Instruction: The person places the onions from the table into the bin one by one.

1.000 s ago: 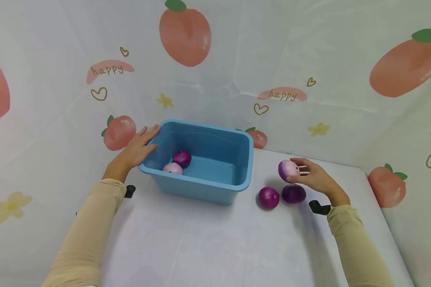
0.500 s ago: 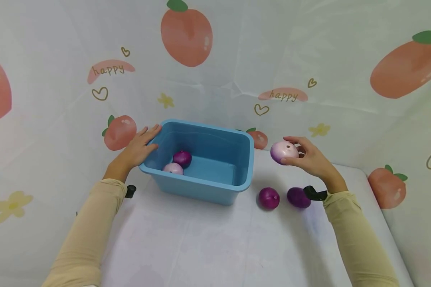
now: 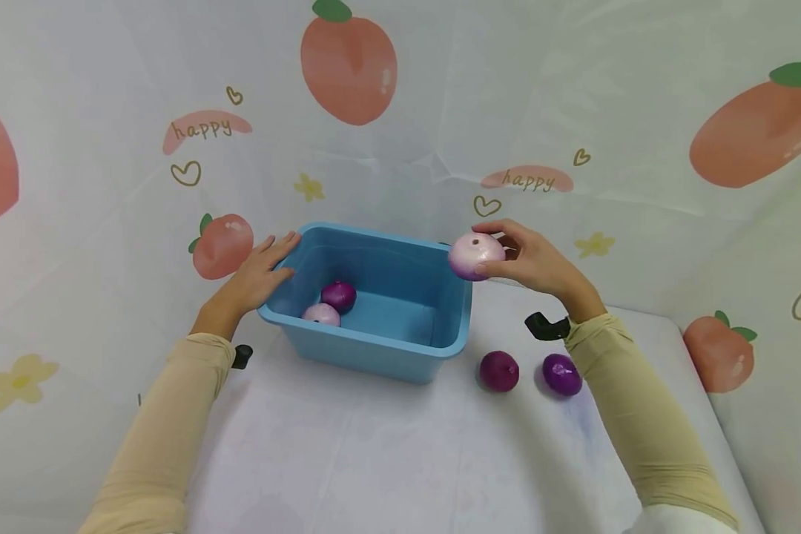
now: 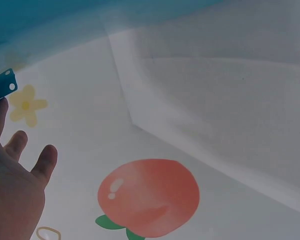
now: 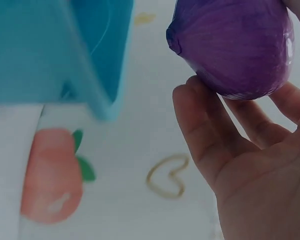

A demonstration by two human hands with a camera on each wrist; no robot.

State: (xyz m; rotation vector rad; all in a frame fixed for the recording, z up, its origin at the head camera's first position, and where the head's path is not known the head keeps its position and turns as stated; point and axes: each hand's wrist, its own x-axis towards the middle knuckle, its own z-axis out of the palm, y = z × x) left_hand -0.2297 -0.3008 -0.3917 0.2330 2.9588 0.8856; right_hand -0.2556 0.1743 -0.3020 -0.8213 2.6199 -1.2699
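Observation:
My right hand [image 3: 534,259] holds a purple-and-white onion [image 3: 474,256] between thumb and fingers, raised at the right rim of the blue bin [image 3: 367,356]. The right wrist view shows the onion's [image 5: 235,50] purple side and pointed tip, with the fingers [image 5: 200,125] under it. On the bin's left rim rests my left hand [image 3: 250,278], its fingers extended over the edge. Inside the bin, toward the left, lie a dark purple onion [image 3: 338,296] and a pale one [image 3: 322,314].
Two more purple onions, a reddish one [image 3: 499,371] and a shinier one [image 3: 562,374], lie on the white tabletop [image 3: 374,452] right of the bin. A fruit-printed cloth backdrop [image 3: 400,178] rises close behind the bin.
My right hand has lifted the onion from above the table onions and carried it up and left to the bin's rim. One table onion has rolled rightward. My left hand has stayed put.

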